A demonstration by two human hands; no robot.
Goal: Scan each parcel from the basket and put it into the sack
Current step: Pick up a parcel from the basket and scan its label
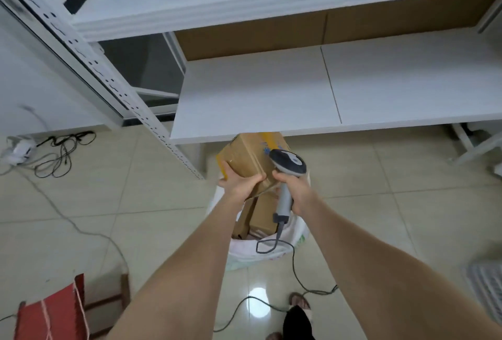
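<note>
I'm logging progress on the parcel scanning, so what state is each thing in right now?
parcel: held above the sack, gripped at its near end by the left hand.
scanner: gripped by the right hand, head over the parcel's top.
sack: open-mouthed on the floor, cardboard boxes inside.
scanner cable: slack, looping over the sack and trailing across the floor.

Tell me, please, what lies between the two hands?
Head view: a corner of the cardboard parcel sits between the left hand and the right hand, which grips the scanner.
</note>
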